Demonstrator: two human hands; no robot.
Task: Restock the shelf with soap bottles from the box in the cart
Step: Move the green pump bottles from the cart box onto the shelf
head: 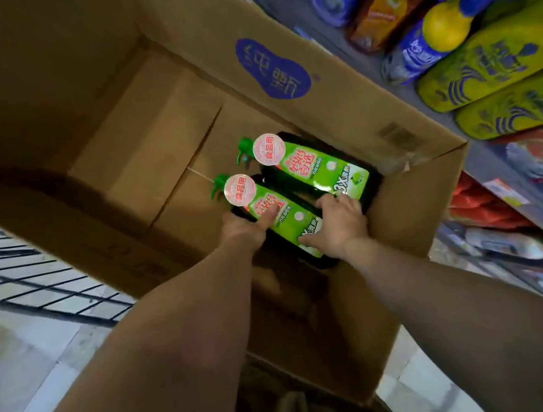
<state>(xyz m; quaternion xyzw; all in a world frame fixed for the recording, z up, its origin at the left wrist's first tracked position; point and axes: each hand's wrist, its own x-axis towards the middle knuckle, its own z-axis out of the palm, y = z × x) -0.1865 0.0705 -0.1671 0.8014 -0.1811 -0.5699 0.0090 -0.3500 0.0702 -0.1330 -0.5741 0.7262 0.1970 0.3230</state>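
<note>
— What can be read by the hands?
— Each green soap bottle point(322, 166) has a round sticker point(269, 149) reading "食品用"; "3X" stands on the label just beyond the right hand point(336, 223).
— And farther off?
— A blue logo point(272, 67) on the box wall point(335, 100), upside down, seemingly "纯斯".

A shop aisle. Just right of an open cardboard box point(297, 74) run retail shelves point(487, 174) packed with facing rows of yellow and blue cleaning bottles point(493, 66) and packaged goods. Left of the box, black wire cart bars point(13, 274) stand over pale floor tiles point(26, 376).
</note>
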